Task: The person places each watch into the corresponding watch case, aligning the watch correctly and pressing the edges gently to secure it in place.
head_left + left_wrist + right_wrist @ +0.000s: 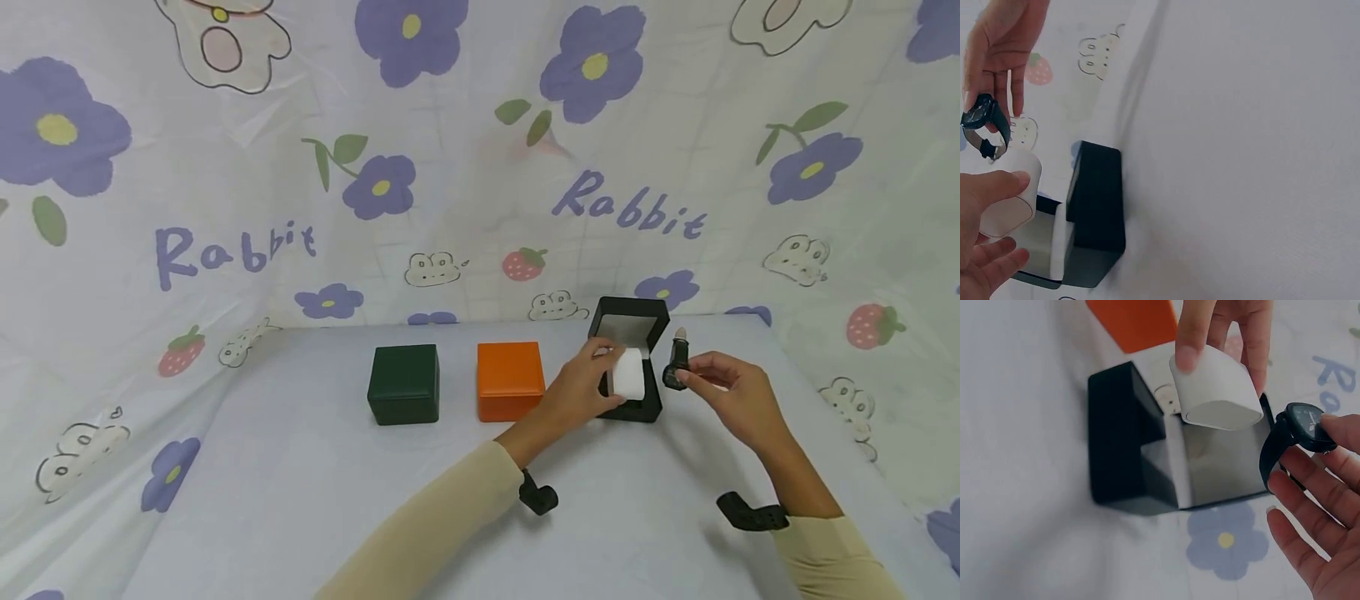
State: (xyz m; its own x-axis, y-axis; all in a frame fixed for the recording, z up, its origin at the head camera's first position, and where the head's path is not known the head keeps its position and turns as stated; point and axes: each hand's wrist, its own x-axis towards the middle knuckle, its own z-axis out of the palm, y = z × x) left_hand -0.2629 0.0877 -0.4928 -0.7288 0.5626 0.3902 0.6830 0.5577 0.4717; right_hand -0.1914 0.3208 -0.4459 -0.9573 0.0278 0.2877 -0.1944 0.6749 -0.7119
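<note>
Watch [678, 353], one; cushion [628, 375], one; boxes [405, 383] [510, 379] [630, 327], three

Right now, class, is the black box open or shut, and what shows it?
Open: in the head view, the black box has its lid standing up at the far side, with grey lining showing.

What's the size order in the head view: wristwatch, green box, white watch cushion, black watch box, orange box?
1. Open black watch box, lid included
2. Green box and orange box, too alike to rank
3. White watch cushion, partly covered
4. Wristwatch
</note>
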